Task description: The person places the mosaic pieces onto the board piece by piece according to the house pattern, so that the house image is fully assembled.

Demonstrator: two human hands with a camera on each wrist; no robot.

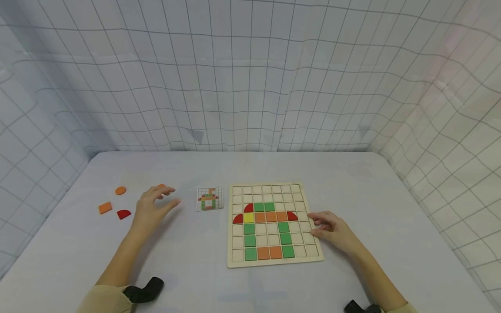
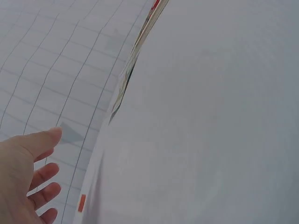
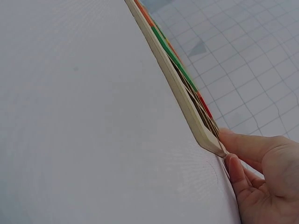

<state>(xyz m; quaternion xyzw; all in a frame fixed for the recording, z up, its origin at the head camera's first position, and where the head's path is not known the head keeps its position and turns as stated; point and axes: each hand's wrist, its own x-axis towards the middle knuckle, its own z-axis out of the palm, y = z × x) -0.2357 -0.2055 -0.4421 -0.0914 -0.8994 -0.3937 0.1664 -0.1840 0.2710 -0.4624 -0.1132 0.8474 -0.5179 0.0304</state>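
Observation:
The left hand (image 1: 151,208) is over the left part of the table, thumb and fingers apart with nothing between them. Just beyond its fingers an orange piece (image 1: 161,186) is partly hidden. On the right, the right hand (image 1: 335,231) touches the right edge of a wooden grid board (image 1: 236,255); its thumb and fingertips are spaced along that edge, also seen by the right wrist camera. The board carries several green squares (image 1: 249,240), several orange squares (image 1: 263,253), one yellow square (image 1: 248,218) and red quarter-round pieces (image 1: 292,216).
A small printed card (image 1: 209,198) with a coloured grid picture lies left of the board. At the far left are an orange disc (image 1: 120,190), an orange square (image 1: 105,208) and a red quarter-round piece (image 1: 123,214). Checked cloth (image 1: 250,104) hangs around the white table (image 1: 352,174).

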